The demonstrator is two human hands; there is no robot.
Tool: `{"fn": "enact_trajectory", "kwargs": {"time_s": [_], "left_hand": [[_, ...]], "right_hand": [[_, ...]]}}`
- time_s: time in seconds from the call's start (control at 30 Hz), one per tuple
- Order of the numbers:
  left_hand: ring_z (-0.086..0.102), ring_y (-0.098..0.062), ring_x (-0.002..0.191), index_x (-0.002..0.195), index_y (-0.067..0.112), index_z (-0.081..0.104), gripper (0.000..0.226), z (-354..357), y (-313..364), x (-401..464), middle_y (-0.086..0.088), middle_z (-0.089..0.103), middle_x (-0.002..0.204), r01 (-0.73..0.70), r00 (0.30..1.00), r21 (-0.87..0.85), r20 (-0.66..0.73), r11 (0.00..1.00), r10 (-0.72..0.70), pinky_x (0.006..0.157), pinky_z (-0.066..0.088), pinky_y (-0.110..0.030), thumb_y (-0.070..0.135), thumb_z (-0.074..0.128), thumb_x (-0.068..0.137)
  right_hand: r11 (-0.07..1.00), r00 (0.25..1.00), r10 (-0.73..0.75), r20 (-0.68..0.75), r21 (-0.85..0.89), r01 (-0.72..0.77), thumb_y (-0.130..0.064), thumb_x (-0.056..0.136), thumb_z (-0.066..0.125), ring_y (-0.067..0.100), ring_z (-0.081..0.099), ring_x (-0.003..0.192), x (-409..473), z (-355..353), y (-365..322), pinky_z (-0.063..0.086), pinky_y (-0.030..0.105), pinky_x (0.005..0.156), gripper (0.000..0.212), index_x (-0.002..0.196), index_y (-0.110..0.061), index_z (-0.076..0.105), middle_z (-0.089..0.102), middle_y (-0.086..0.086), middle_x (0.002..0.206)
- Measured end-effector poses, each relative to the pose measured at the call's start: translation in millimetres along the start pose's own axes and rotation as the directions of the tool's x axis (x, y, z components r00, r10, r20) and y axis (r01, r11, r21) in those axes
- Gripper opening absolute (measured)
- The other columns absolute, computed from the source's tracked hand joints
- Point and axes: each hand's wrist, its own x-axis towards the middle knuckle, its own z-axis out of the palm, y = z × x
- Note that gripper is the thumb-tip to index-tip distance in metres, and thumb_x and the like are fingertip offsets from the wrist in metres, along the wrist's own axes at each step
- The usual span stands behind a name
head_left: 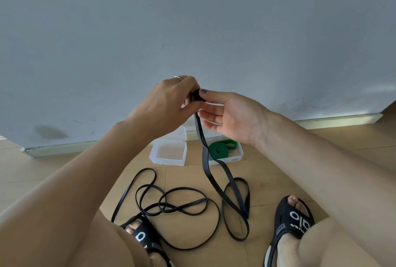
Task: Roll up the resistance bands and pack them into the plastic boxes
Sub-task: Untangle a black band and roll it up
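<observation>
My left hand (pixel 171 99) grips the small rolled start of a black resistance band (pixel 196 96) held up in front of me. My right hand (pixel 227 114) touches the roll with its thumb, its fingers nearly straight beside the strap. The rest of that black band (pixel 216 185) hangs down to the wooden floor and loops there. A thinner black band (pixel 171 204) lies tangled on the floor near my feet. An open, empty clear plastic box (pixel 169 153) stands by the wall. Right of it a second box (pixel 237 155) holds a rolled green band (pixel 220 148).
A grey wall (pixel 192 31) with a skirting strip (pixel 64 148) rises just behind the boxes. My feet in black sandals, left (pixel 147 239) and right (pixel 293 221), flank the bands. My bare knees fill the bottom corners.
</observation>
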Motion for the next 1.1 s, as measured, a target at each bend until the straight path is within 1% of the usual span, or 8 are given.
{"fn": "enact_trajectory", "kwargs": {"time_s": [0.13, 0.27, 0.33, 0.5, 0.67, 0.77, 0.93, 1.1], "left_hand": [[0.06, -0.03, 0.068, 0.094, 0.008, 0.061, 0.024, -4.0, 3.2, 1.2, -0.002, 0.06, 0.081, -0.003, 0.997, 0.077, 0.083, 0.997, -0.004, 0.06, 0.051, -0.044, 0.032, 0.057, 0.096], [0.057, -0.029, 0.073, 0.1, 0.008, 0.06, 0.018, -5.7, 7.0, 7.0, -0.004, 0.061, 0.09, 0.017, 0.973, 0.229, 0.222, 0.973, -0.069, 0.067, 0.049, -0.042, 0.026, 0.057, 0.099], [0.055, -0.028, 0.074, 0.103, 0.008, 0.06, 0.016, -7.5, 9.1, 8.1, -0.005, 0.06, 0.095, 0.025, 0.954, 0.293, 0.278, 0.956, -0.11, 0.07, 0.05, -0.042, 0.022, 0.054, 0.098], [0.061, -0.034, 0.079, 0.107, 0.005, 0.06, 0.016, -7.2, 9.8, 5.0, -0.009, 0.061, 0.098, -0.007, 0.939, 0.348, 0.325, 0.937, -0.114, 0.071, 0.052, -0.046, 0.014, 0.055, 0.095], [0.061, -0.029, 0.076, 0.107, 0.008, 0.064, 0.026, -5.5, 8.1, 1.4, -0.005, 0.063, 0.096, 0.016, 0.964, 0.25, 0.254, 0.968, -0.082, 0.067, 0.05, -0.04, 0.032, 0.059, 0.098], [0.062, -0.028, 0.074, 0.104, 0.008, 0.065, 0.025, -8.1, 4.7, 0.2, -0.003, 0.065, 0.093, 0.005, 0.978, 0.219, 0.203, 0.976, -0.051, 0.066, 0.051, -0.041, 0.032, 0.063, 0.098], [0.062, -0.033, 0.08, 0.111, 0.008, 0.062, 0.023, -0.6, 10.0, 3.6, -0.008, 0.061, 0.101, -0.045, 0.931, 0.339, 0.355, 0.94, -0.083, 0.072, 0.052, -0.046, 0.025, 0.053, 0.099], [0.062, -0.036, 0.08, 0.109, 0.004, 0.061, 0.019, -1.2, 16.1, 7.8, -0.011, 0.061, 0.101, -0.081, 0.919, 0.4, 0.384, 0.913, -0.087, 0.067, 0.049, -0.045, 0.013, 0.053, 0.094]], "right_hand": [[0.915, 0.942, -0.294, -0.16, -0.332, 0.23, -0.021, 0.092, 0.075, 0.021, 0.067, 0.088, 3.6, 8.2, 6.6, 0.056, 0.04, 0.09, 0.015, 0.089, -0.015, 0.061, 0.072, 0.004, 0.09], [0.571, 0.787, -0.599, -0.145, -0.766, 0.294, -0.028, 0.097, 0.065, 0.014, 0.056, 0.071, 1.4, 19.1, 18.1, 0.041, 0.016, 0.06, 0.022, 0.085, -0.01, 0.063, 0.065, 0.0, 0.08], [0.503, 0.79, -0.603, -0.108, -0.82, 0.272, -0.028, 0.098, 0.062, 0.018, 0.046, 0.061, 0.9, 24.7, 22.1, 0.037, 0.025, 0.055, 0.031, 0.076, -0.008, 0.056, 0.056, 0.002, 0.07], [0.592, 0.856, -0.496, -0.147, -0.779, 0.209, -0.024, 0.085, 0.069, 0.019, 0.024, 0.057, 4.1, 30.9, 19.6, 0.024, 0.032, 0.055, 0.046, 0.055, -0.016, 0.035, 0.028, 0.002, 0.055], [0.711, 0.89, -0.412, -0.195, -0.68, 0.181, -0.028, 0.074, 0.076, 0.019, 0.043, 0.061, 7.9, 26.8, 10.7, 0.041, 0.034, 0.066, 0.029, 0.063, -0.008, 0.058, 0.046, 0.011, 0.063], [0.719, 0.91, -0.385, -0.157, -0.669, 0.188, -0.031, 0.074, 0.077, 0.02, 0.056, 0.064, 10.5, 22.0, 2.7, 0.057, 0.041, 0.078, 0.038, 0.071, 0.006, 0.067, 0.06, 0.011, 0.063], [0.431, 0.868, -0.48, -0.126, -0.896, 0.108, -0.023, 0.087, 0.063, 0.019, 0.028, 0.052, 2.1, 27.3, 10.1, 0.021, 0.028, 0.047, 0.037, 0.062, -0.009, 0.041, 0.032, 0.001, 0.054], [0.396, 0.859, -0.496, -0.131, -0.914, 0.09, -0.011, 0.085, 0.058, 0.02, 0.023, 0.05, 2.9, 29.1, 10.1, 0.018, 0.03, 0.045, 0.039, 0.059, -0.014, 0.03, 0.028, 0.001, 0.054]]}}
